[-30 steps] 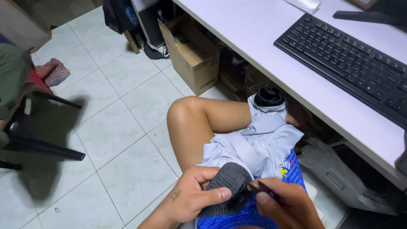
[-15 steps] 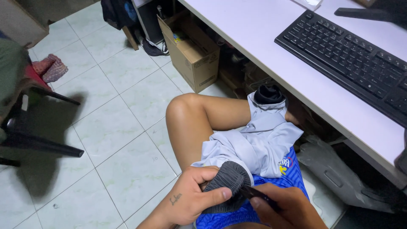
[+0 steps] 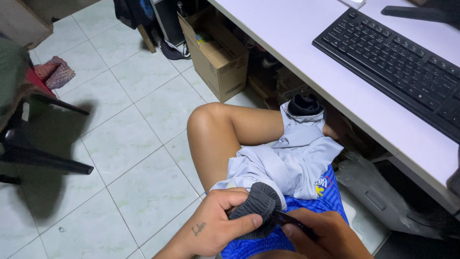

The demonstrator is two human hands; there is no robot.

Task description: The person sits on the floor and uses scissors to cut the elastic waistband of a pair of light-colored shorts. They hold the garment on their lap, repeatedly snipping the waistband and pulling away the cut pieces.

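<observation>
- my left hand [image 3: 218,225] pinches the dark grey ribbed cuff [image 3: 254,211] of the light grey garment [image 3: 292,163] draped on my lap; cuff sits bunched under my thumb
- my right hand [image 3: 326,235] is closed on a thin dark tool [image 3: 292,222], tip at the cuff edge; can't tell what tool
- risks: tip slips off the ribbing into my left fingers; bunched cuff means catching extra layers; garment could slide off my knee

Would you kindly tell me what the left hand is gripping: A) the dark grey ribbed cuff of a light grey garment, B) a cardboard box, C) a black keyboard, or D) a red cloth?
A: the left hand is closed around the dark grey ribbed cuff of the light grey garment lying on the lap.
</observation>
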